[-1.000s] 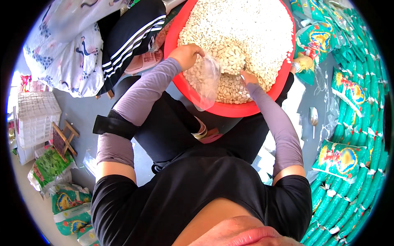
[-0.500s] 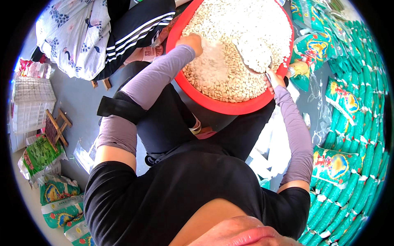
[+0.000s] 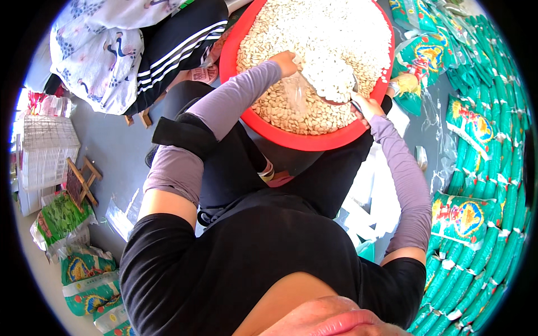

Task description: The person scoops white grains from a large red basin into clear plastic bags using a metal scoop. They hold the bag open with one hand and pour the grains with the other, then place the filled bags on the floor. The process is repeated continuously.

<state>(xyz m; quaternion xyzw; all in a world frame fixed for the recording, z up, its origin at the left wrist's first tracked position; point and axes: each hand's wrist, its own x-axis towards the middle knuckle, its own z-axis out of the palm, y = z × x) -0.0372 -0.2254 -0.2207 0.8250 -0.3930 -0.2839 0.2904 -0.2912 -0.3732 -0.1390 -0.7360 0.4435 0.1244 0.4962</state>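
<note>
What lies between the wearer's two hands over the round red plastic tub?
In the head view, a dark-rimmed scoop heaped with flat, whitish seeds lies between the left hand and right hand, with a clear plastic bag nearer the left.

Left of the right hand (image 3: 367, 106), heaped pale seeds (image 3: 329, 81) hide most of the scoop (image 3: 337, 103). The clear plastic bag (image 3: 295, 94) beside the left hand (image 3: 286, 64) has a blurred outline; beyond, the view's upper edge crops the red basin (image 3: 316, 144).

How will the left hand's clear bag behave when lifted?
The clear bag is likely floppy, since it hangs creased from the left hand. Being thin and see-through, it is probably light and perhaps apt to tear.
</note>
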